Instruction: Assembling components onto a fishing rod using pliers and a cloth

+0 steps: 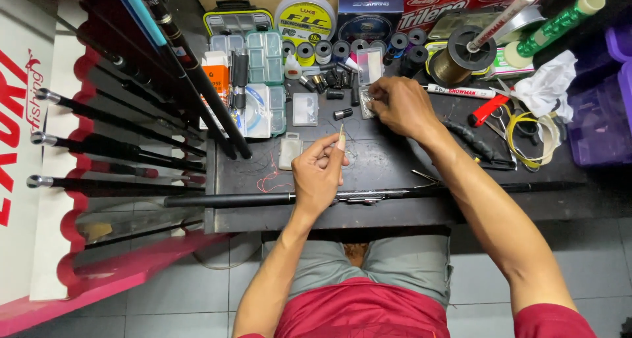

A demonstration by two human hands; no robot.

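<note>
A small slender pale float-like piece (341,139) is pinched upright between thumb and fingertips of the left hand (317,175), which is closed narrowly around it above the dark worktop (388,173). The right hand (399,104) is set further forward and to the right, fingers curled down onto a small clear packet (366,103) at its fingertips; whether the packet is gripped or only touched cannot be told.

A black fishing rod (263,199) is laid across the near edge of the worktop, just below the left wrist. Thin red line (266,178) is seen loose on the surface, just left of the left hand. A small clear plastic box (289,150) lies just beside the left thumb, and another clear box (305,109) sits ahead of it.

Between the two hands a small black cylinder (342,113) is noted. Ahead of the hands a row of small line spools (322,50) is ranged. A compartmented tackle box (260,81) lies forward and left of the left hand. A red-handled tool (488,109) and a white marker pen (461,91) lie right of the right hand. Upright rod sections in a rack (99,147) stand well left of the left hand.
</note>
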